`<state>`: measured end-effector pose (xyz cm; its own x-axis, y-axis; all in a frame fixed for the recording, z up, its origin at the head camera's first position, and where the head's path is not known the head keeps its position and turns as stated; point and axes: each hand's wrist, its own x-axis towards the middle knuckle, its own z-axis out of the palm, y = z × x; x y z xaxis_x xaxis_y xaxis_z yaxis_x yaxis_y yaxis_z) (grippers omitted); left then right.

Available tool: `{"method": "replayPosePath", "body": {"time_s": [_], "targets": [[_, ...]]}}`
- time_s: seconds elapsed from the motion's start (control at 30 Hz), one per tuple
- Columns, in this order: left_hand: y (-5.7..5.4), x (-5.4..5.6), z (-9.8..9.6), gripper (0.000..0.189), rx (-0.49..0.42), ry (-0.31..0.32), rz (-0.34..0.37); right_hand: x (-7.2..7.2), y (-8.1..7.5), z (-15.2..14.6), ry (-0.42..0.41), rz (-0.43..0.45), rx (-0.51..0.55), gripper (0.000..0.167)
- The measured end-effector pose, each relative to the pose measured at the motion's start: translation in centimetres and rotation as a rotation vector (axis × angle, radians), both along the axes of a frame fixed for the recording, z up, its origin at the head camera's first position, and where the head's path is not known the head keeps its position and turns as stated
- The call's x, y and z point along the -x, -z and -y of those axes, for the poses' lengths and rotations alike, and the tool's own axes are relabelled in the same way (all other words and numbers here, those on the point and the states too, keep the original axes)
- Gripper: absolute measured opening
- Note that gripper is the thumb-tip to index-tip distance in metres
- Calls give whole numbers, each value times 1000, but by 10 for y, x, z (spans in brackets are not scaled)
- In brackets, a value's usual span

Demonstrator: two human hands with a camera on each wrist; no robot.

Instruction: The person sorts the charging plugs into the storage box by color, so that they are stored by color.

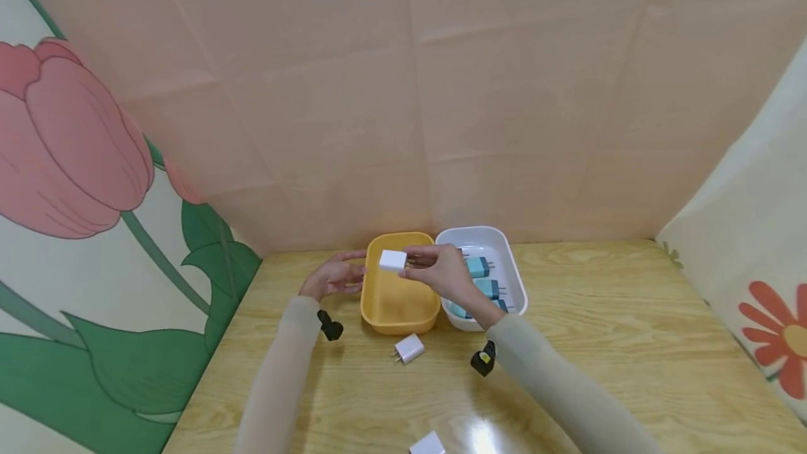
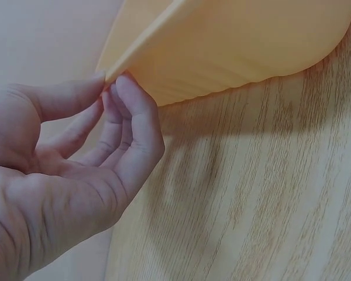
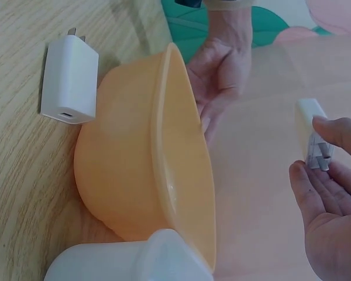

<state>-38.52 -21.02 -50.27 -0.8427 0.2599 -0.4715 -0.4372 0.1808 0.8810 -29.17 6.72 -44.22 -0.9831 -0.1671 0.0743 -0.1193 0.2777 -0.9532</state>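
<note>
My right hand (image 1: 449, 275) holds a white charger plug (image 1: 393, 260) between thumb and fingers, above the yellow bin (image 1: 400, 308). In the right wrist view the metal prongs of this charger plug (image 3: 310, 126) point back toward the palm. At the bin's left side, my left hand (image 1: 337, 276) pinches the rim, thumb tip on the edge and index finger against the outer wall in the left wrist view. Another white charger plug (image 1: 410, 348) lies on the table just in front of the bin. The bin's inner floor shows bare yellow below the held plug.
Right beside the yellow bin stands a white bin (image 1: 508, 258) with several teal charger plugs (image 1: 478, 267) in it, partly covered by my right wrist. One more white charger plug (image 1: 427, 443) lies at the near edge of the view. A curtain-like backdrop (image 1: 403, 125) rises behind the table.
</note>
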Motion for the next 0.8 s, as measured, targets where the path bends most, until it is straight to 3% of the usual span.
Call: {"method": "replayPosePath", "body": {"time_s": [0.37, 0.63, 0.8], "targets": [[-8, -3, 4, 60, 11, 20, -19, 12, 5, 5, 0, 29, 26, 45], [-5, -5, 3, 61, 32, 42, -5, 22, 13, 6, 33, 83, 20, 45], [-5, -4, -1, 59, 28, 46, -22, 31, 13, 4, 51, 73, 12, 44]]}}
